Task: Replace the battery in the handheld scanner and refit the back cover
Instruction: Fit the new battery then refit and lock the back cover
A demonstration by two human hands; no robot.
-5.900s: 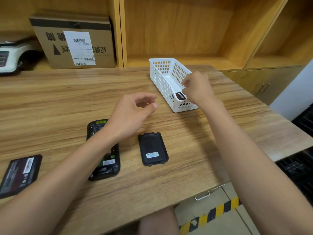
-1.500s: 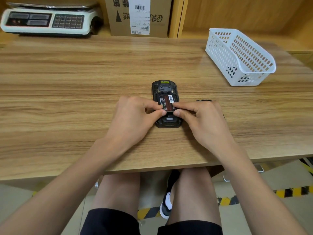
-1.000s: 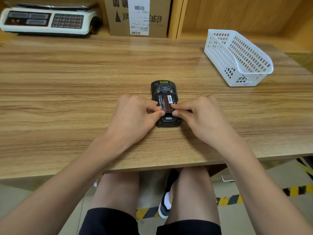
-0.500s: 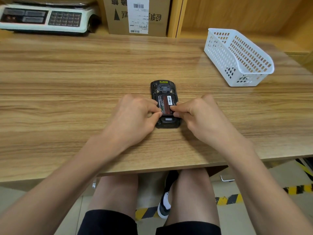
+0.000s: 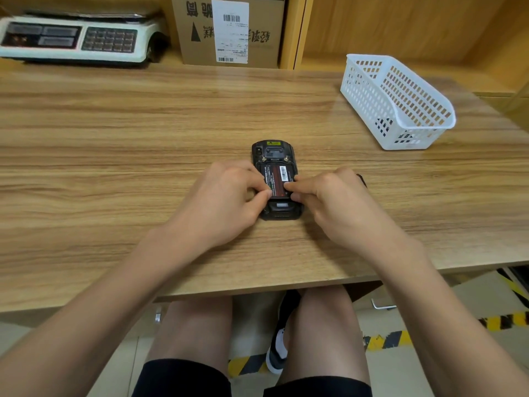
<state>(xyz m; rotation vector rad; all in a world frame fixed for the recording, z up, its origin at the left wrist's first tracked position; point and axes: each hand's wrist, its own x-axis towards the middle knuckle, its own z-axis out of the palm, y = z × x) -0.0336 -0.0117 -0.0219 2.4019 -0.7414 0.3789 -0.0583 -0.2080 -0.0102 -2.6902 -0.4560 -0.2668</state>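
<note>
The black handheld scanner (image 5: 272,152) lies face down in the middle of the wooden table (image 5: 114,144), its back open. A battery (image 5: 279,176) with a dark red label and a white barcode sticker sits in the bay. My left hand (image 5: 220,202) grips the scanner's left side, thumb at the battery's lower left corner. My right hand (image 5: 335,202) pinches the battery's lower right edge with thumb and forefinger. A sliver of the black back cover (image 5: 362,179) shows behind my right hand; the rest is hidden.
A white plastic basket (image 5: 400,110) stands at the right back of the table. A weighing scale (image 5: 71,38) and a cardboard box (image 5: 229,30) sit on the shelf behind. The table's front edge is close to my knees.
My right hand took the battery from the basket and brought it to the scanner. Over the last second both hands stay on the scanner, fingertips shifting slightly on the battery's lower edge.
</note>
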